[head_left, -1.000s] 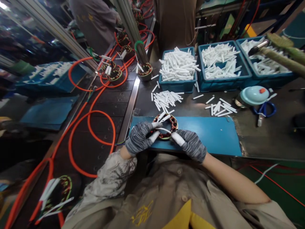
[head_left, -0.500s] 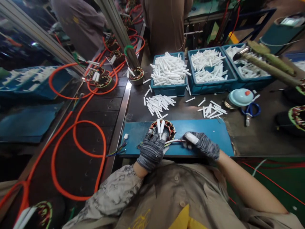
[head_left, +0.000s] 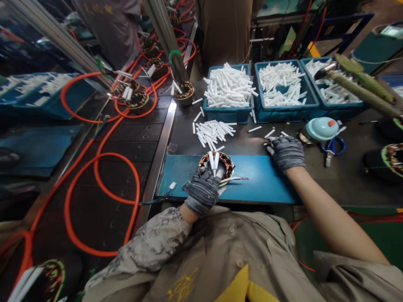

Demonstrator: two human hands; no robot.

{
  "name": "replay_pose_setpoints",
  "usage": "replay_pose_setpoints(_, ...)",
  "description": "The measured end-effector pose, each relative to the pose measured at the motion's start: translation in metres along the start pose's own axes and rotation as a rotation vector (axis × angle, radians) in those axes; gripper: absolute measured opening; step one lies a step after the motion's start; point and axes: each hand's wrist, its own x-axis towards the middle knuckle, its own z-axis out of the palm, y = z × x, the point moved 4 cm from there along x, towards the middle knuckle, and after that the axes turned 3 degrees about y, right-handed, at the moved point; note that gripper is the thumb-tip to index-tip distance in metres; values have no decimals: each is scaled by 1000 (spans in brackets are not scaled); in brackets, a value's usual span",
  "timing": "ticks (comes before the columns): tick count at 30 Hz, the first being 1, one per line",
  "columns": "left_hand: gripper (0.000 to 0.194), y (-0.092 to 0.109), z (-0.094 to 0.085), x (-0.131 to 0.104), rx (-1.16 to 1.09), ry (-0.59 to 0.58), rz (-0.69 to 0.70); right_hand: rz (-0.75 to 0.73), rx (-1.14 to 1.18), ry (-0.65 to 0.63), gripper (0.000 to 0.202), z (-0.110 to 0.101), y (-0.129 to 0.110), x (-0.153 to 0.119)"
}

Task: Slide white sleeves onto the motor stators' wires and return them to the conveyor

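Since the earlier frame, the right hand [head_left: 288, 153] has moved off the lead [head_left: 234, 178] to the mat's [head_left: 267, 180] far right corner, fingers bent over loose tubes [head_left: 269, 133] on the desk [head_left: 346, 184]; whether it grips one, I cannot tell. The left hand [head_left: 203, 188] lies over the near left side of the wire ring [head_left: 229, 161], fingers partly bent, its grip unclear. That ring sits left of centre at the mat's far edge, its lead running roughly along the mat, free end rightward, nearer the left hand
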Motion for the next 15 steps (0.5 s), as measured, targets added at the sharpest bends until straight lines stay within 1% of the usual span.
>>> replay_pose_setpoints(3, 47, 1, -2, 1, 20, 35, 27, 24, 14, 29, 39, -7, -6, -2)
replay_pose_setpoints(5, 48, 1, -2, 0, 15, 44, 22, 59, 71, 92, 39, -17, -15, -7)
replay_pose_setpoints(6, 48, 0, -1, 0, 7, 39, 11, 70, 138, 137, 37, -24, -21, -11)
replay_pose_setpoints(8, 47, 0, 1, -2, 0, 32, -13, 58, 367, 226, 33, -37, -36, -28)
replay_pose_setpoints(9, 46, 0, 2, -3, 3, 37, -17, 17, 517, 231, 30, -43, -46, -39)
replay_pose_setpoints(10, 45, 0, 2, -3, 7, 47, -14, -32, 663, 206, 28, -47, -56, -50)
replay_pose_setpoints(12, 44, 1, 1, -3, 11, 68, -3, -94, 824, 47, 25, -50, -74, -73)
replay_pose_setpoints(14, 45, 1, 0, -2, 9, 69, 0, -50, 874, -55, 24, -48, -83, -91)
replay_pose_setpoints(15, 45, 1, -1, -1, 8, 62, -1, -10, 885, -80, 24, -46, -85, -96)
